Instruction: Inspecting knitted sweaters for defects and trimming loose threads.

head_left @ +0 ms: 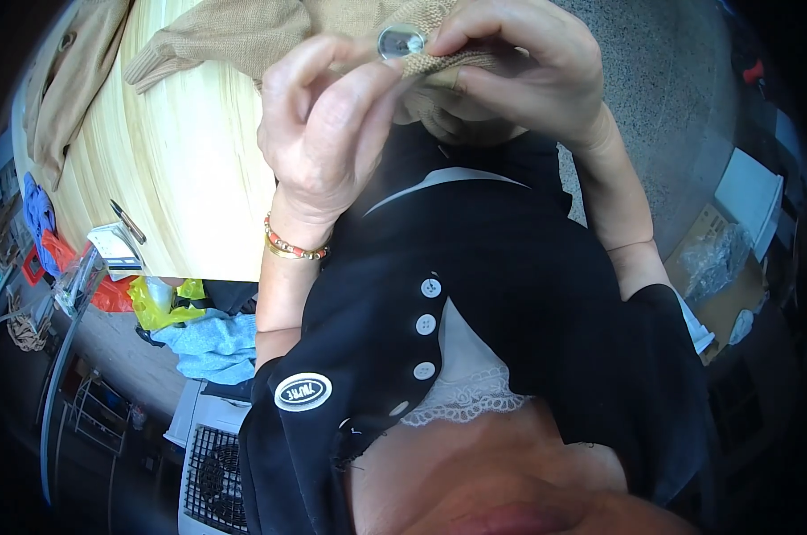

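A beige knitted sweater (234,40) hangs over the table edge and reaches up into my hands. My right hand (537,71) pinches a folded edge of its knit between thumb and fingers. At that edge sits a small round shiny disc (401,42) with a silvery rim, like a large button, touching my right fingertip. My left hand (327,116) has its fingers drawn together in a pinch right beside the disc and the knit. The tips are slightly blurred, and what they hold, if anything, cannot be made out.
The pale wooden table (189,152) carries another brown knit piece (78,80), a pen (128,221) and a small stack of cards (114,245). Below its edge lie a yellow plastic bag (158,305) and light blue knitwear (209,343). Cardboard (720,272) with clear plastic lies at right.
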A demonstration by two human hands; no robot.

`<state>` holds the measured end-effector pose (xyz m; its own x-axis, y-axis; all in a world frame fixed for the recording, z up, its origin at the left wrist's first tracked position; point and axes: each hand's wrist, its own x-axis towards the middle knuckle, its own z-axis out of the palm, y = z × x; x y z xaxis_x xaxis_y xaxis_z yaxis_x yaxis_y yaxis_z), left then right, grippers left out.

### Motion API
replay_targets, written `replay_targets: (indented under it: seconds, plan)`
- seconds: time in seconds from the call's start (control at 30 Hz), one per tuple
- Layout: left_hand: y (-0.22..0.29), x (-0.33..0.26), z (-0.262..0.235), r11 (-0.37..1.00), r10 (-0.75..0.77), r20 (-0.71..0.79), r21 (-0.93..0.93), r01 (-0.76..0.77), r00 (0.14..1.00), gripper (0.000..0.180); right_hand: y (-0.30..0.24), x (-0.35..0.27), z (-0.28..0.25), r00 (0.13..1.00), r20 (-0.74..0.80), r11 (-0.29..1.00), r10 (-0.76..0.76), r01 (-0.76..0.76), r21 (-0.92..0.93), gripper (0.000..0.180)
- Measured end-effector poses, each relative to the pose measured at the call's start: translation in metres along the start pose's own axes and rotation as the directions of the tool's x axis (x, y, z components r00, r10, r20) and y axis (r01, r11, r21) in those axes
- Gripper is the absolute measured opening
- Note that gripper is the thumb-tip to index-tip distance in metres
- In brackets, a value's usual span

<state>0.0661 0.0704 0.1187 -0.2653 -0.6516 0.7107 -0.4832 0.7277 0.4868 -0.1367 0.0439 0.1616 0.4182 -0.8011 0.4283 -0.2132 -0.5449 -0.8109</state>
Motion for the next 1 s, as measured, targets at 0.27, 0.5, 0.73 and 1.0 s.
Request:
replay_targets:
  seconds: [0.27, 0.5, 0.73, 1.0]
  plan:
    - [-0.001, -0.004, 0.008, 0.933, -0.24, 0.083, -0.255, 0.254, 0.967, 0.025, -0.001, -0.002, -0.001, 0.998, -0.012, 0.991, -0.059, 0.057, -0.124, 0.018]
    - [-0.014, -0.005, -0.033, 0.929, -0.343, 0.342, -0.016, 0.371, 0.875, 0.013, -0.011, -0.003, -0.023, 0.999, 0.04, 0.948, -0.032, 0.044, -0.317, 0.019]
    - [-0.012, -0.007, -0.064, 0.642, -0.578, 0.402, -0.313, 0.7, 0.71, 0.012, -0.007, -0.016, -0.05, 0.957, 0.168, 0.935, 0.235, -0.175, -0.309, 0.022]
    - [0.009, 0.002, -0.053, 0.074, -0.667, 0.557, -0.611, 0.788, 0.494, 0.016, -0.01, -0.036, -0.054, 0.893, -0.213, 0.915, 0.397, -0.404, 0.011, 0.024]
